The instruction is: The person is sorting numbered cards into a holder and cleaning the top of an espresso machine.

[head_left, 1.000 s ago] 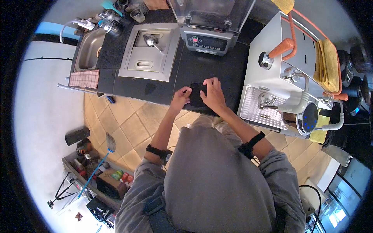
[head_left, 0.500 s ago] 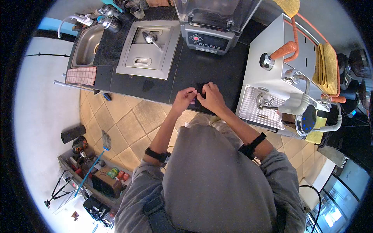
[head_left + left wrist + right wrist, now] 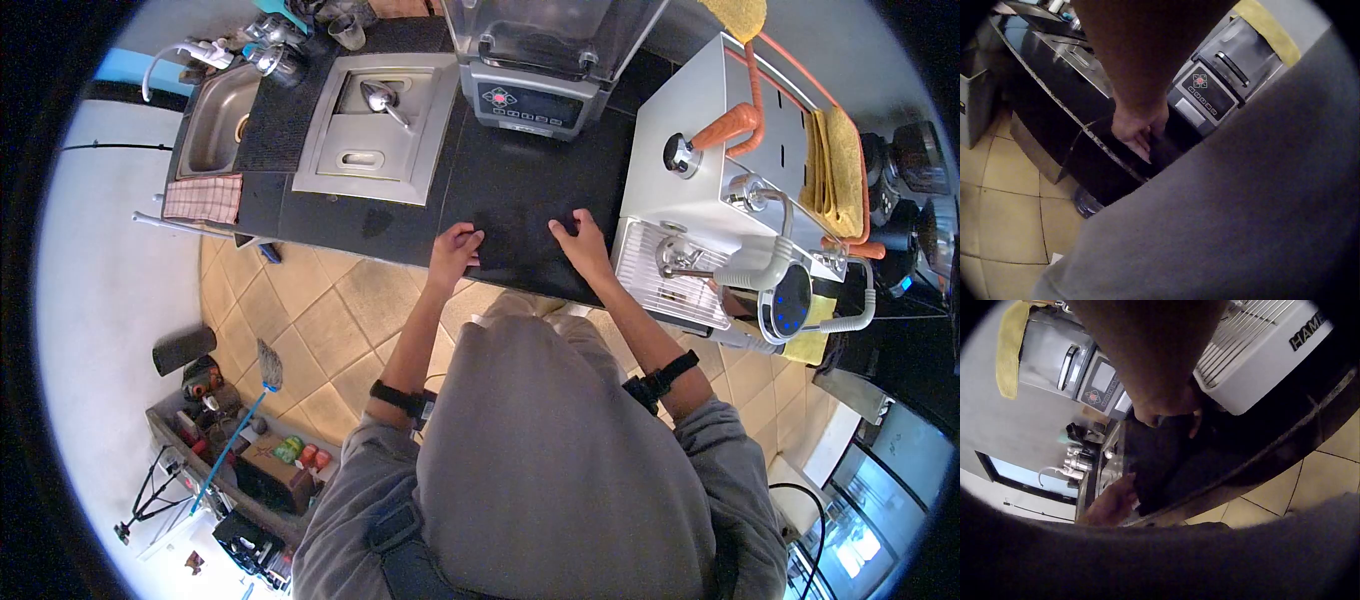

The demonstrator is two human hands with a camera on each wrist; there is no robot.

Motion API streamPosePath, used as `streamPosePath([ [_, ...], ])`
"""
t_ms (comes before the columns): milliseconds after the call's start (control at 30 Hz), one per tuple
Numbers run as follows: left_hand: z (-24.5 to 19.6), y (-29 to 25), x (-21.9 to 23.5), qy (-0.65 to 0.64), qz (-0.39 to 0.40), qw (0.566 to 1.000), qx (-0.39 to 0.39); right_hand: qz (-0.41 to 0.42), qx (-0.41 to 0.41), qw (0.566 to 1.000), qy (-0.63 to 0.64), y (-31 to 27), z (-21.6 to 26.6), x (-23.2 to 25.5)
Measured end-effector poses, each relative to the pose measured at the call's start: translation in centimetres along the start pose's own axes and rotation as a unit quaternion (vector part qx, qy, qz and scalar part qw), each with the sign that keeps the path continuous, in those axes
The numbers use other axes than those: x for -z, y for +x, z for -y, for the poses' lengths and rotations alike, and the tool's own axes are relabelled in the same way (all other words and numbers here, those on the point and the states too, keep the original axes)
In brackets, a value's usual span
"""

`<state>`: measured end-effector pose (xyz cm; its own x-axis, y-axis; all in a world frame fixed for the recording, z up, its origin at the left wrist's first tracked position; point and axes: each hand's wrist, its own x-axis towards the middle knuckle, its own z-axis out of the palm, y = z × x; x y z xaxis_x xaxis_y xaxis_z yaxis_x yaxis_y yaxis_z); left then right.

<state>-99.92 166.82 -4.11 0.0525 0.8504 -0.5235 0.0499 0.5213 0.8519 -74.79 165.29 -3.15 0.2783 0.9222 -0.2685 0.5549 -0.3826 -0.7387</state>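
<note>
My left hand point(image 3: 455, 255) is at the front of the black counter point(image 3: 390, 228), fingers curled in and thumb close to the index finger. In the left wrist view this left hand point(image 3: 1140, 128) points down over the counter's edge. I cannot tell whether something dark lies between its fingers against the black surface. To the right, my right hand point(image 3: 583, 248) is over the counter with thumb and index finger spread apart. The right wrist view shows the right hand point(image 3: 1169, 412) with a gap between its digits, and the left hand point(image 3: 1113, 501) farther off.
A blender point(image 3: 525, 95) stands behind the hands. The espresso machine point(image 3: 640, 150) and its drip tray point(image 3: 640, 270) are on the right. On the left are a steel rinser plate point(image 3: 425, 170) with a metal scoop-like piece point(image 3: 380, 97), a sink point(image 3: 190, 150) and a checked cloth point(image 3: 203, 199).
The two hands came together over the counter's front half a second ago. Since then they have parted, the left moving left and the right moving right.
</note>
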Motion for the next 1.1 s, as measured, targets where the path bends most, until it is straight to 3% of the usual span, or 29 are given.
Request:
streamPosePath([
  [100,-0.4,-0.2,-0.6,0.015,0.0,1.0,-0.014,-0.023,0.032,0.999,-0.015,-0.2,0.1,-0.4],
  [200,-0.5,-0.4,-0.8,0.014,-0.013,1.0,-0.011,-0.01,0.057,0.998,0.017,-1.1,3.5,0.2],
  [267,-0.3,-0.3,-0.7,0.0,0.012,1.0,-0.015,0.043,0.054,0.997,0.047,-1.6,5.3,-0.3],
  [300,-0.1,-0.2,-0.8,0.0,0.013,1.0,-0.015,0.004,0.083,0.996,0.033,-1.8,5.4,-0.6],
  [333,0.0,0.1,-0.7,-0.013,0.02,1.0,-0.007,0.016,0.161,0.986,0.04,-2.1,6.1,-1.9],
  [400,-0.3,-0.1,-1.0,-0.027,0.027,0.999,0.001,0.08,0.159,0.981,0.083,-2.2,6.3,-2.3],
  [467,-2.4,-0.9,-1.5,-0.111,-0.01,0.991,0.078,0.193,0.185,0.955,0.126,-3.0,7.3,-2.7],
  [533,-2.9,-1.1,-1.5,-0.068,-0.009,0.995,0.07,0.202,0.174,0.958,0.108,-2.9,7.0,-3.1],
  [633,-1.8,-0.9,-1.5,-0.009,0.01,1.0,0.022,0.14,0.251,0.955,0.072,-2.4,5.2,-3.3],
  [700,-1.4,-1.0,-1.4,0.007,0.029,0.999,-0.017,-0.11,0.338,0.931,-0.082,-2.0,4.1,-2.5],
  [733,-2.4,-1.3,-1.5,0.024,0.046,0.998,-0.028,-0.117,0.337,0.93,-0.086,-2.1,4.1,-2.3],
  [767,-3.4,-1.8,-1.5,0.042,0.062,0.996,-0.04,0.025,0.175,0.983,0.045,-2.5,4.3,-2.4],
  [800,-5.9,-2.7,-1.8,-0.014,0.102,0.993,-0.051,0.143,0.001,0.975,0.17,-2.1,4.0,-1.3],
  [833,-3.9,-1.8,-0.9,-0.008,0.121,0.99,-0.066,0.167,0.006,0.973,0.16,-2.5,4.5,-1.4],
  [867,-6.5,-3.2,-1.1,-0.043,0.137,0.988,-0.052,0.169,0.006,0.975,0.142,-2.2,4.7,-0.8],
  [900,-9.9,-4.7,-0.4,-0.031,0.175,0.983,-0.05,0.232,0.014,0.954,0.189,-3.8,8.1,1.8],
  [933,-9.9,-4.4,-0.4,-0.01,0.167,0.985,-0.048,0.18,0.023,0.954,0.238,-3.6,7.5,0.9],
  [967,-10.8,-4.5,0.4,0.017,0.181,0.982,-0.057,0.201,0.048,0.947,0.245,-3.9,7.3,0.4],
  [1000,-11.4,-4.7,2.0,0.002,0.215,0.972,-0.092,0.262,0.013,0.91,0.319,-5.7,10.1,2.8],
  [1033,-11.3,-3.7,1.9,0.016,0.21,0.972,-0.101,0.266,0.016,0.901,0.342,-5.3,9.8,3.0],
  [1100,-17.9,-6.8,-0.9,-0.103,0.298,0.935,-0.163,0.282,0.014,0.882,0.377,-7.1,12.2,7.0],
])
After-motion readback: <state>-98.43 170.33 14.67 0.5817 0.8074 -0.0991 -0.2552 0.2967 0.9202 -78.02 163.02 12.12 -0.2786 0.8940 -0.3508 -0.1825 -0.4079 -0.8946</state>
